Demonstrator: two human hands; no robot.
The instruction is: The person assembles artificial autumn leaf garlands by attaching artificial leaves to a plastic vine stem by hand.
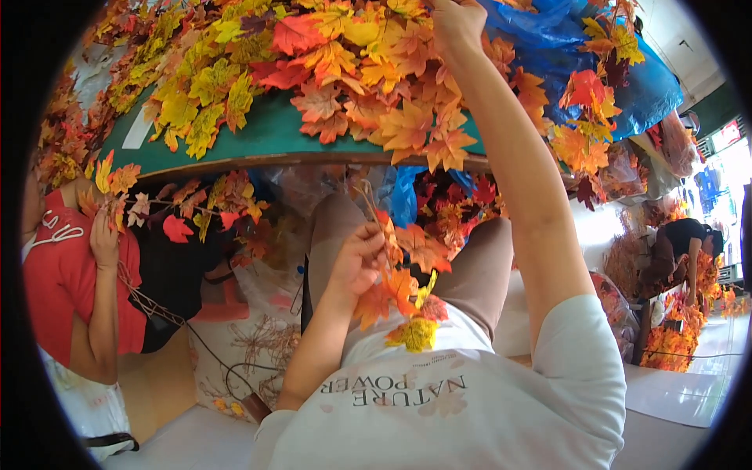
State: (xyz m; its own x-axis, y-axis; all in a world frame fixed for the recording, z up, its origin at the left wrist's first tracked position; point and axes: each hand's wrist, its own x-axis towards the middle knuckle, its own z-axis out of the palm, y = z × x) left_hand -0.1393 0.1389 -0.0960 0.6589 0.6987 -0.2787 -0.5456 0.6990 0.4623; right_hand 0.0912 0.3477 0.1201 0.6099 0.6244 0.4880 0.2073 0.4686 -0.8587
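Observation:
My left hand [360, 257] is closed around the brown stem of an artificial maple leaf garland [401, 290], above my lap. Its orange and red leaves hang down against my shirt, with a yellow one [413, 335] lowest. My right hand [460, 30] reaches to the far side of the leaf pile [356, 47] on the green table [266, 141]. Its fingers are bent and partly cut off by the upper edge, so what they pinch does not show. Loose yellow, orange and red fabric leaves lie all around it.
Blue plastic bags [642, 94] lie at the table's right. At my left, a person in a red top [66, 266] handles a leafy vine. A white sack with brown stems [243, 352] stands between us. Farther right, another person [677, 247] bends over orange leaves.

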